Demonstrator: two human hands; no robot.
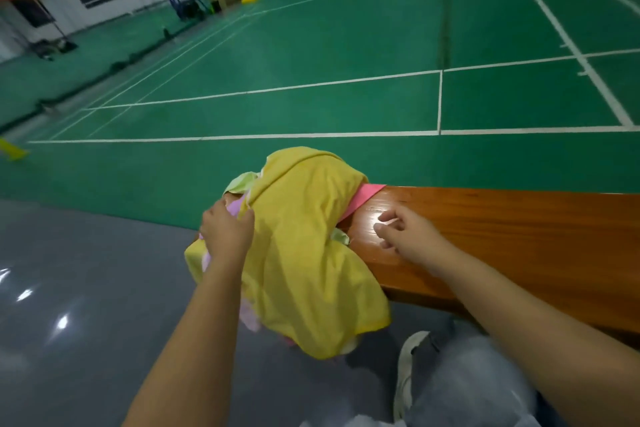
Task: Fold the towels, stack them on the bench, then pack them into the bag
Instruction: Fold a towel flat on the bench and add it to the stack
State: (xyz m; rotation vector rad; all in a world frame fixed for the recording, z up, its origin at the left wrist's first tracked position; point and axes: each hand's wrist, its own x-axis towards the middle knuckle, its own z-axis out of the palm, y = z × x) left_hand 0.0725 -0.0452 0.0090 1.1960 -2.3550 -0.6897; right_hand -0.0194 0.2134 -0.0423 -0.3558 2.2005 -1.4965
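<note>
A heap of unfolded towels lies over the left end of the wooden bench [502, 229]. A large yellow towel [304, 253] covers the heap and hangs down off the bench end. Under it show a pink towel [363, 199], a light green one [242, 182] and a lilac one [232, 208]. My left hand [227, 232] grips the heap's left side, fingers curled into the yellow and lilac cloth. My right hand [405, 232] hovers over the bench just right of the heap, fingers loosely bent, holding nothing. No bag is in view.
The bench top runs right from the heap, glossy and bare. My knee in grey trousers [485, 374] and a white shoe [408, 367] are below the bench. Grey floor lies to the left, a green badminton court beyond.
</note>
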